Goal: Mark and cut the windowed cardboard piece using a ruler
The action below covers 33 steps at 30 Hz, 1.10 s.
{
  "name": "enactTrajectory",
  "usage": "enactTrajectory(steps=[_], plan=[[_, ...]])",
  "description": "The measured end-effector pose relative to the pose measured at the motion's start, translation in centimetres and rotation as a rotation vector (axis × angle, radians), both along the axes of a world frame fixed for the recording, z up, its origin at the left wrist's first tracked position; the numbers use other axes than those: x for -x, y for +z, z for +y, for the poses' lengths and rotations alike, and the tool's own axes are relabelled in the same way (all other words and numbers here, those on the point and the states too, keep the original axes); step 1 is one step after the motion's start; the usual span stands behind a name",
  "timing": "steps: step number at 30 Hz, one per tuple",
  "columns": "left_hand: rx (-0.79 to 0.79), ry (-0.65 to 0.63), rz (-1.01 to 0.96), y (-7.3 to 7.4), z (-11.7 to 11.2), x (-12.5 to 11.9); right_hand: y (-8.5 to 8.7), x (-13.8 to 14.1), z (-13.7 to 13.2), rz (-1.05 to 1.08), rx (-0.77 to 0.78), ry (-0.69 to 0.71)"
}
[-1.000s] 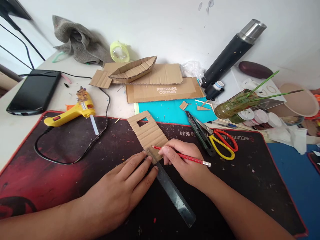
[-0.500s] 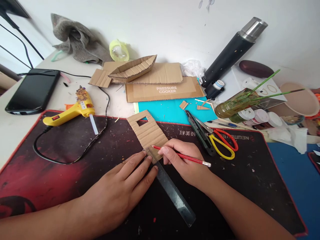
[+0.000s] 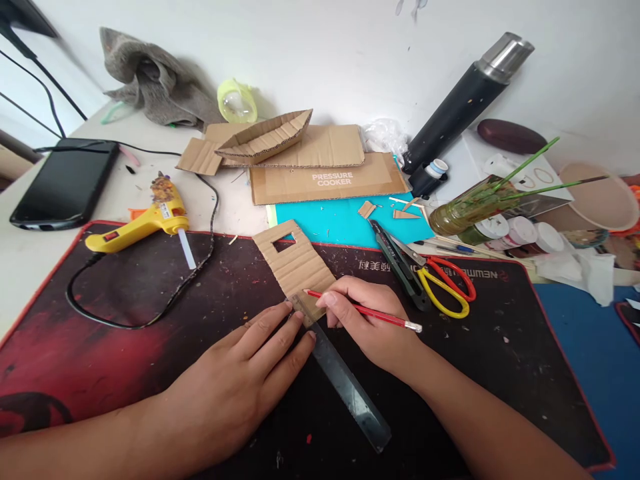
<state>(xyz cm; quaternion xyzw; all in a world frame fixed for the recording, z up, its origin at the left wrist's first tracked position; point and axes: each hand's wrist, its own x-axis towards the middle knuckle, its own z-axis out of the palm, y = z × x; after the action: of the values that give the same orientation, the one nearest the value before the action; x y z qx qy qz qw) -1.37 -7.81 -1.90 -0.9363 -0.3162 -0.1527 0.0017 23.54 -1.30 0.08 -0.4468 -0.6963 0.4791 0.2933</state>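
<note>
The left hand [image 3: 250, 363] lies with fingers stretched and slightly parted, gripping nothing, its fingertips resting on the ruler [image 3: 350, 387], whose far end overlaps the near end of the cardboard piece [image 3: 303, 267] on the mat [image 3: 500, 347]. The right hand [image 3: 367, 320] has thumb and fingers pinched round a red pencil [image 3: 383, 316]. Beyond lie a glue gun [image 3: 135, 227], left, and scissors [image 3: 426, 272], right; farther back, a cardboard boat [image 3: 267, 141].
</note>
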Motion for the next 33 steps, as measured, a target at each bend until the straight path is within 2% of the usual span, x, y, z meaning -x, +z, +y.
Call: enactTrajectory(steps=[6, 12, 16, 23, 33], plan=[[0.005, 0.000, -0.008, -0.06, -0.02, 0.00, 0.10, 0.03, 0.01, 0.011, -0.036, 0.012], [0.020, 0.008, -0.008, -0.09, -0.14, 0.16, -0.01, -0.16, 0.13, 0.158, 0.005, -0.074], [0.019, 0.006, 0.005, 0.19, -0.07, 0.22, -0.10, -0.40, 0.18, 0.176, -0.022, -0.116], [0.013, 0.003, 0.004, 0.44, 0.08, 0.06, -0.31, -0.56, 0.48, 0.273, -0.014, -0.272], [0.020, 0.001, -0.036, 0.14, 0.03, -0.18, -0.27, -0.49, 0.69, 0.184, -0.037, -0.293]])
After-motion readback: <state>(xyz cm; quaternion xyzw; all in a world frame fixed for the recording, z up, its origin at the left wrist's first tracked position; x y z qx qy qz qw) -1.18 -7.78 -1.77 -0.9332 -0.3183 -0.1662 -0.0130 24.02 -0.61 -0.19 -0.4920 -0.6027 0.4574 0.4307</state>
